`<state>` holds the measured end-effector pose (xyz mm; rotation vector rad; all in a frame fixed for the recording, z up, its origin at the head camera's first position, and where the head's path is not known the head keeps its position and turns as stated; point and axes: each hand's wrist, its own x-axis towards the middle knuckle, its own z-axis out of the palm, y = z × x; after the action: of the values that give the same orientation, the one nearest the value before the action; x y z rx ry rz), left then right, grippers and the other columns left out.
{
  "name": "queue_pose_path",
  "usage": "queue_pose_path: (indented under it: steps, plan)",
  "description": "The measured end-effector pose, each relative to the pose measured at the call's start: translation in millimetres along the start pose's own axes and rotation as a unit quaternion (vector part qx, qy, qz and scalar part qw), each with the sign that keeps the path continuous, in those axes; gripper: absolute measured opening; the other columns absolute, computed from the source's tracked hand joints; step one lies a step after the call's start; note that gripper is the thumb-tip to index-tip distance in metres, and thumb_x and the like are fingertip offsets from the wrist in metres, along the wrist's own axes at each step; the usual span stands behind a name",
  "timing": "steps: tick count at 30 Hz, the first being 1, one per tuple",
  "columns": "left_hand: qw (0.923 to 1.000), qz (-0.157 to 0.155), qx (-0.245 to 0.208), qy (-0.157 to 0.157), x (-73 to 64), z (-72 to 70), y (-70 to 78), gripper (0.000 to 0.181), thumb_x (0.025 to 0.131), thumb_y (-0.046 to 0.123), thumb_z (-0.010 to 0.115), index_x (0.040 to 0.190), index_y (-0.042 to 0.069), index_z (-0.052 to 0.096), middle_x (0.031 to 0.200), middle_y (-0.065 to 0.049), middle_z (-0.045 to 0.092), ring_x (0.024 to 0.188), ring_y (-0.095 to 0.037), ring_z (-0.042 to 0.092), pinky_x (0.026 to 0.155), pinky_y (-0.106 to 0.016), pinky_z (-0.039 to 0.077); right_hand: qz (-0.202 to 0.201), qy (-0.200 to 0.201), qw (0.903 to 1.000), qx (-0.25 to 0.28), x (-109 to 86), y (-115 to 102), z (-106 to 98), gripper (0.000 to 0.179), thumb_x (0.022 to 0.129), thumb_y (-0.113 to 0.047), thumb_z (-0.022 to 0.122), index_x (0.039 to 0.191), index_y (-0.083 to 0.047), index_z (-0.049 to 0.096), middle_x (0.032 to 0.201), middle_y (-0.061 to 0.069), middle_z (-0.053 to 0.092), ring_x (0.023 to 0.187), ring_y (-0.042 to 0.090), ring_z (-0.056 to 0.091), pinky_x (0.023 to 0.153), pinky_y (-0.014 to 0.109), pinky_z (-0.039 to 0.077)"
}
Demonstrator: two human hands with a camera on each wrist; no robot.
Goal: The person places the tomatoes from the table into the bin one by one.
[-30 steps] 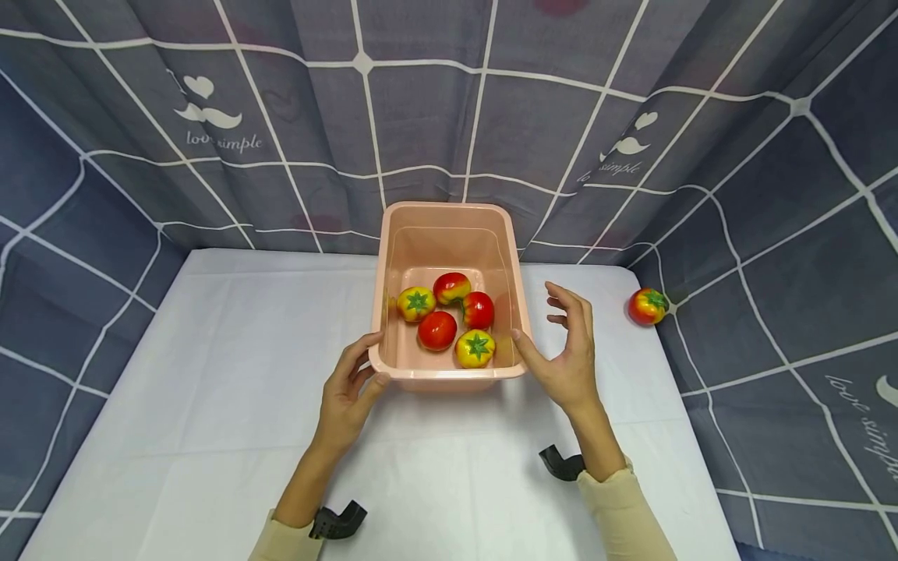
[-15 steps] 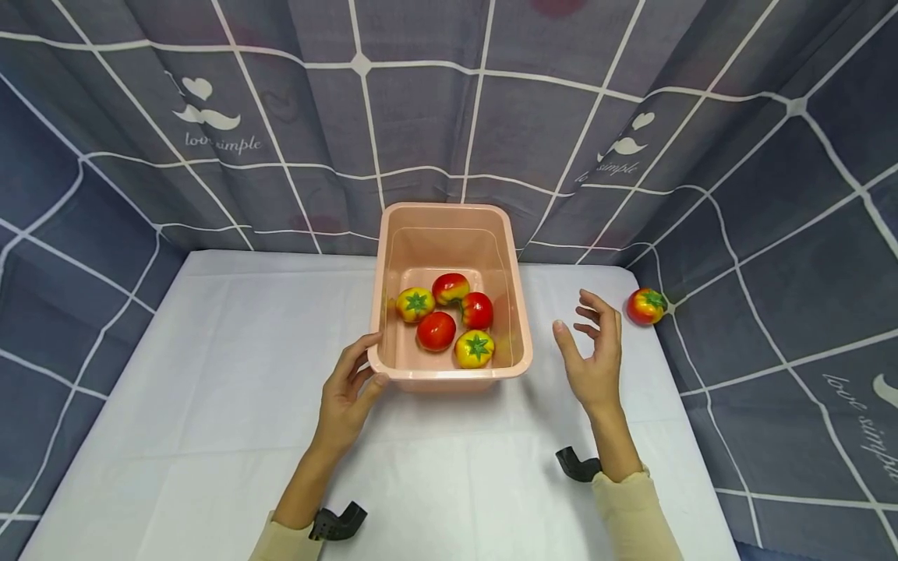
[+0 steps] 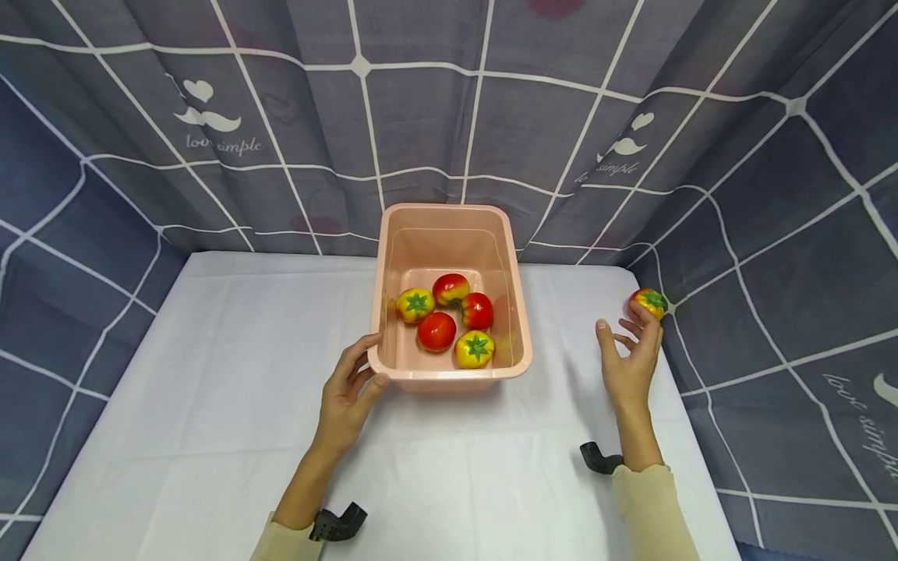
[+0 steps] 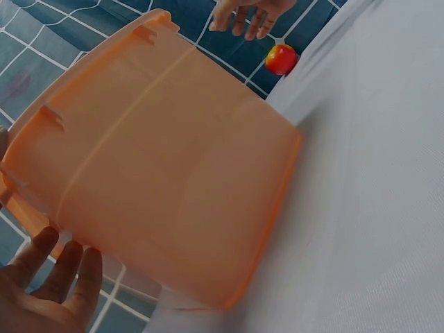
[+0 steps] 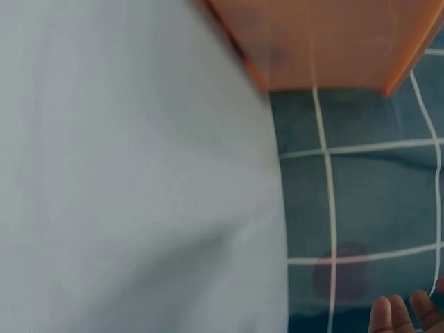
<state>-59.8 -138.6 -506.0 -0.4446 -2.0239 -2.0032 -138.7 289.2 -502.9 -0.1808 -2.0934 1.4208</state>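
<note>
A pink plastic bin (image 3: 449, 375) stands at the far middle of the table with several tomato-like fruits (image 3: 436, 332), red or yellow, on its floor. My left hand (image 3: 345, 391) holds the bin's near left corner, thumb and fingers at the rim; the left wrist view shows its fingers (image 4: 87, 277) beside the bin wall (image 4: 159, 152). At the table's right edge lies another red-and-yellow tomato-like fruit (image 3: 652, 301). My right hand (image 3: 631, 362), fingers loosely bent and thumb apart, is right at this fruit, its fingertips overlapping it. Only fingertips (image 5: 395, 316) show in the right wrist view.
White cloth (image 3: 231, 374) covers the table. Grey-blue checked curtains (image 3: 421, 117) rise behind it and along both sides. A black band piece (image 3: 338, 522) sits on my left wrist and another (image 3: 599, 458) on my right.
My right hand has left the bin's right rim and moved right to the lone fruit. The left hand and the bin have stayed in place.
</note>
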Motion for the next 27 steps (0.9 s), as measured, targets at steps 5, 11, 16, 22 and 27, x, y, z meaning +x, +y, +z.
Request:
queue_pose_path:
  steps: [5, 11, 16, 22, 27]
  plan:
    - [1.0000, 0.008, -0.002, -0.004, 0.9, 1.7, -1.2, 0.063, 0.100, -0.013, 0.064, 0.159, 0.002, 0.047, 0.164, -0.017, 0.047, 0.144, -0.014, 0.056, 0.115, -0.022, 0.054, 0.025, 0.040, 0.9984, -0.032, 8.2, 18.1, -9.4, 0.066, 0.095, -0.015, 0.081, 0.153, -0.005, 0.050, 0.146, 0.020, 0.050, 0.127, 0.019, 0.055, 0.096, 0.021, 0.049]
    - [0.9999, 0.010, -0.005, -0.005, 0.8, -0.3, -2.3, 0.062, 0.100, -0.014, 0.063, 0.159, 0.000, 0.047, 0.163, -0.021, 0.046, 0.144, -0.013, 0.056, 0.114, -0.020, 0.054, 0.082, 0.059, 0.9920, -0.075, 19.8, 39.7, -14.3, 0.078, 0.097, -0.029, 0.081, 0.158, -0.005, 0.039, 0.157, 0.019, 0.042, 0.142, 0.032, 0.049, 0.106, 0.026, 0.045]
    - [0.9999, 0.014, -0.004, -0.005, 0.4, -1.5, -2.3, 0.061, 0.101, -0.014, 0.062, 0.158, -0.001, 0.047, 0.163, -0.019, 0.046, 0.144, -0.013, 0.056, 0.115, -0.021, 0.054, 0.119, 0.064, 0.9868, -0.089, 31.2, 53.1, -14.2, 0.087, 0.094, -0.034, 0.082, 0.161, -0.007, 0.034, 0.160, 0.019, 0.036, 0.149, 0.033, 0.042, 0.124, 0.044, 0.043]
    - [0.9999, 0.013, -0.001, -0.003, 0.1, -1.8, -1.4, 0.063, 0.099, -0.015, 0.063, 0.159, 0.001, 0.047, 0.163, -0.014, 0.048, 0.144, -0.013, 0.056, 0.114, -0.021, 0.054, 0.136, 0.070, 0.9808, -0.121, 48.8, 67.0, -8.2, 0.093, 0.091, -0.038, 0.084, 0.162, -0.008, 0.033, 0.162, 0.021, 0.034, 0.155, 0.037, 0.029, 0.134, 0.048, 0.027]
    - [0.9998, 0.016, 0.001, -0.005, -2.0, -2.2, -2.7, 0.064, 0.099, -0.015, 0.063, 0.159, 0.000, 0.047, 0.163, -0.021, 0.046, 0.144, -0.013, 0.056, 0.115, -0.021, 0.054, 0.156, 0.073, 0.9761, -0.133, 60.4, 75.2, -2.9, 0.100, 0.090, -0.040, 0.085, 0.166, -0.011, 0.026, 0.167, 0.018, 0.029, 0.156, 0.038, 0.024, 0.135, 0.050, 0.024]
